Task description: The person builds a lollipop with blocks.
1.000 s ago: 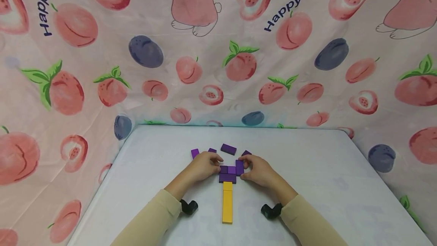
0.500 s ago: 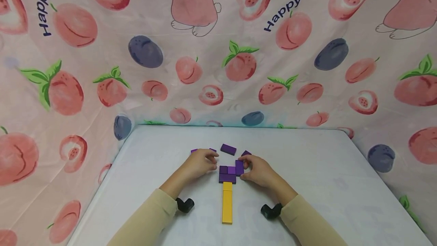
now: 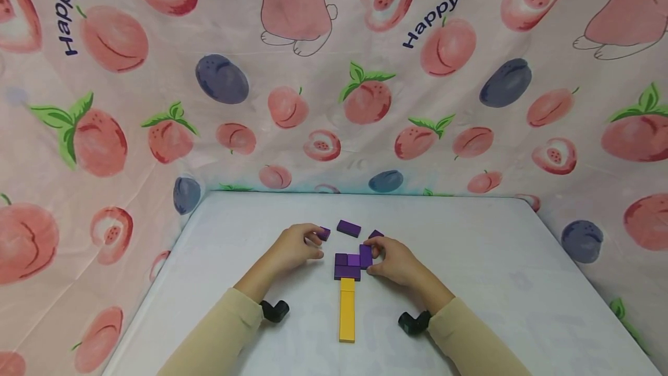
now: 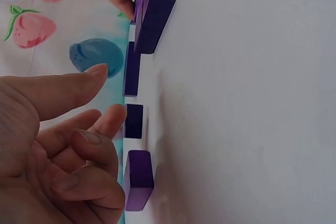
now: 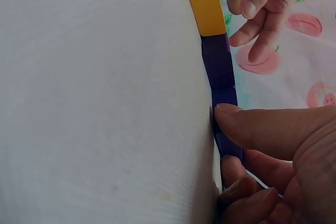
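My right hand (image 3: 395, 261) pinches an upright-lying purple rectangular block (image 3: 366, 256) at its two ends, thumb near and fingers far. This block lies against the right side of a purple cluster: two small squares (image 3: 354, 260) above a wider purple block (image 3: 347, 273). Below the cluster runs a yellow column (image 3: 347, 315) of a short and a long piece. To the left, my left hand (image 3: 292, 247) hovers with thumb and fingers apart, holding nothing. In the left wrist view its loosely bent fingers are beside a purple block (image 4: 139, 179), which the hand hides in the head view.
Beyond the cluster lie loose purple blocks: a small one (image 3: 325, 234), a longer one (image 3: 348, 228) and one (image 3: 376, 234) partly behind the right hand. White cloth covers the table (image 3: 496, 283). A fruit-print curtain (image 3: 334, 103) stands at its back. Black wrist devices (image 3: 414, 322) sit below both hands.
My left hand has drawn away from the cluster's left side, moving left toward the loose blocks, its fingers apart. My right hand stays on its purple block.
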Demonstrator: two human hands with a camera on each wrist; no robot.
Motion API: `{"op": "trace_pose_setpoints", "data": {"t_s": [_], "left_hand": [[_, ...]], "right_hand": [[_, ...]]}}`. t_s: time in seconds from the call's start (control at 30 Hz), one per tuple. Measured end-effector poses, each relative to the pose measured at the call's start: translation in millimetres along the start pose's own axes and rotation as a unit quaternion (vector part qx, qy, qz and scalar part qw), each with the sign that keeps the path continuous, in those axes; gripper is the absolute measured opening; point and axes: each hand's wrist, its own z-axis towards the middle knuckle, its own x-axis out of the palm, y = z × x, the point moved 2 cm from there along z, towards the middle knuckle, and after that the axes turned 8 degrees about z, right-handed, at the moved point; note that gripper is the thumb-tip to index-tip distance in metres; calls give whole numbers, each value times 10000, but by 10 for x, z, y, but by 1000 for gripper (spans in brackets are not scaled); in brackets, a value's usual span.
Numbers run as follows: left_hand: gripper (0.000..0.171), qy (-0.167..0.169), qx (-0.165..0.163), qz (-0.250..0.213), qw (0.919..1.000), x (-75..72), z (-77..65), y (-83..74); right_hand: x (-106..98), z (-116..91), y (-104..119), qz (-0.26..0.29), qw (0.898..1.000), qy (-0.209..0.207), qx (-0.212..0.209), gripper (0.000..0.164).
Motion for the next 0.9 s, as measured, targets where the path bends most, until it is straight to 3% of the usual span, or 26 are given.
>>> {"op": "trace_pose_setpoints", "data": {"t_s": [0.3, 0.6, 0.9], "left_hand": [[61, -179, -223, 239, 9993, -80, 5, 89], [64, -324, -199, 206, 9991, -178, 16, 212], [70, -312, -480, 53, 9983, -237, 14, 317]], "right_hand": [[14, 16, -19, -21, 10000, -10, 38, 60], [6, 13, 3, -9, 10000, 1, 42, 60], [-7, -4, 24, 16, 9999, -7, 114, 59]]}}
